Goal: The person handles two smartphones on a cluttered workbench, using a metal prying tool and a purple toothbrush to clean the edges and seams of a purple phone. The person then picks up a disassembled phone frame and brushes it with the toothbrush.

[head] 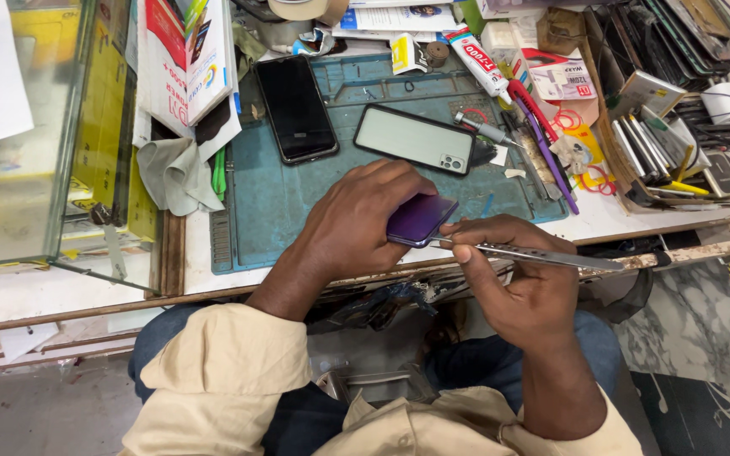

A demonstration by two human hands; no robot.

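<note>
L hand (363,221) grips purple phone (420,219) | R hand (513,274) tweezers (542,256) tip at phone edge

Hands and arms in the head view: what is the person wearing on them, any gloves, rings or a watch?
Both hands are bare: the left hand and right hand show no gloves, and no ring or watch is visible. Both arms wear loose cream-beige long sleeves, pushed up so the forearms are uncovered. The fabric is plain, with no markings visible.
</note>
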